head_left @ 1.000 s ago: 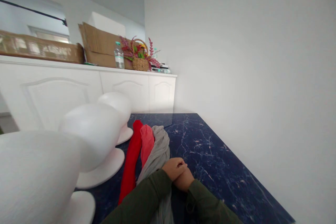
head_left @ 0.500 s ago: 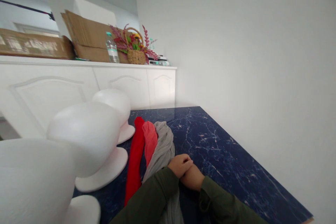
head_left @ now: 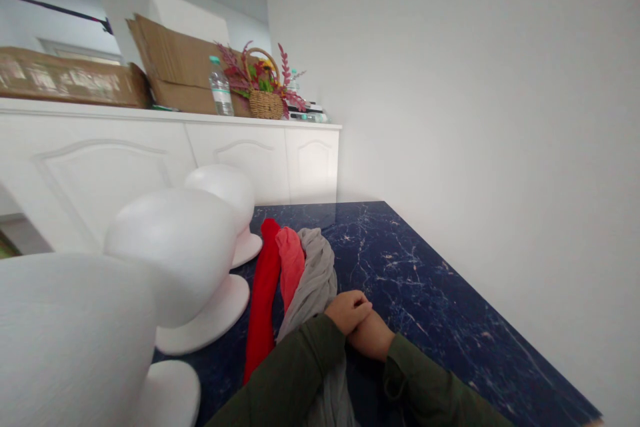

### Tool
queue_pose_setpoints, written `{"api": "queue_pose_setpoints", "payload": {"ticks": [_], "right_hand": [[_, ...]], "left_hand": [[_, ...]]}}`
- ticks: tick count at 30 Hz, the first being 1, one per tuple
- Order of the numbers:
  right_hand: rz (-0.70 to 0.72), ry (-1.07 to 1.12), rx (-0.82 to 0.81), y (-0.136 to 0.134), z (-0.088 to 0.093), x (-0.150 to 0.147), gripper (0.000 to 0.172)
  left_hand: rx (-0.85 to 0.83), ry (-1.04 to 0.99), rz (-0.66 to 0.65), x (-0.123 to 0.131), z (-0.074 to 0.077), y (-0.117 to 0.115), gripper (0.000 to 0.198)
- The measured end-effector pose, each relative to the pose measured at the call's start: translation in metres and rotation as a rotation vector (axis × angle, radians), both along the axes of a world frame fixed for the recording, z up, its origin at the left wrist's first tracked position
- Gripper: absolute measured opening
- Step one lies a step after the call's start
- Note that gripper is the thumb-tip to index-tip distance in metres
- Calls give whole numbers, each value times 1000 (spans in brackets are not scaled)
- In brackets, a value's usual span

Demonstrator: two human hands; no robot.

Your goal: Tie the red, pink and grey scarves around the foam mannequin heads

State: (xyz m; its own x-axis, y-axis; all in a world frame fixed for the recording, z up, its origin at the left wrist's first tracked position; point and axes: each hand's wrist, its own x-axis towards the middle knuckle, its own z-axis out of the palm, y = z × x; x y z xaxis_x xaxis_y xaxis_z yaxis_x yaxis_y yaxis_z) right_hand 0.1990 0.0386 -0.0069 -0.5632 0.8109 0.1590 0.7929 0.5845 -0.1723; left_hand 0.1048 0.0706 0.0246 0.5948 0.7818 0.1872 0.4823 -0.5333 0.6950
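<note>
My left hand (head_left: pixel 349 310) lies across my right hand (head_left: pixel 373 335), its fingers bent together over it, with no object showing in them. The fingers of my right hand are hidden under the left. Just left of the hands runs a twisted grey scarf (head_left: pixel 319 260), partly covered by my left sleeve. Beside it is a coral-pink length of cloth (head_left: pixel 291 263), then a bright red one (head_left: pixel 263 300). All three lie lengthwise on the dark blue marbled table (head_left: pixel 400 267). White foam mannequin heads stand in a row at left: near (head_left: pixel 70 340), middle (head_left: pixel 173 253) and far (head_left: pixel 223 190).
A white cabinet (head_left: pixel 240 160) stands beyond the table. On top are cardboard boxes (head_left: pixel 175 67), a water bottle (head_left: pixel 221 90) and a wicker basket of artificial flowers (head_left: pixel 266 104). A white wall (head_left: pixel 460 113) borders the table's right side.
The whole view has shifted slightly, with things appearing a little further right and higher. My hands keep the same crossed pose, and the scarf and cloths stay in place.
</note>
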Motion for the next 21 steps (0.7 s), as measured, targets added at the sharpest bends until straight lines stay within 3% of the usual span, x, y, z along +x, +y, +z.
{"api": "queue_pose_setpoints", "payload": {"ticks": [4,9,21], "right_hand": [[36,-150,-77,-2,9,-1,43],[23,-171,-93,-4,15,-3,43],[15,-79,-39,2,-1,1,50]], "left_hand": [[2,-2,0,1,-1,0,26],[12,-8,2,-1,-2,1,26],[55,19,-1,-1,-4,3,26]]}}
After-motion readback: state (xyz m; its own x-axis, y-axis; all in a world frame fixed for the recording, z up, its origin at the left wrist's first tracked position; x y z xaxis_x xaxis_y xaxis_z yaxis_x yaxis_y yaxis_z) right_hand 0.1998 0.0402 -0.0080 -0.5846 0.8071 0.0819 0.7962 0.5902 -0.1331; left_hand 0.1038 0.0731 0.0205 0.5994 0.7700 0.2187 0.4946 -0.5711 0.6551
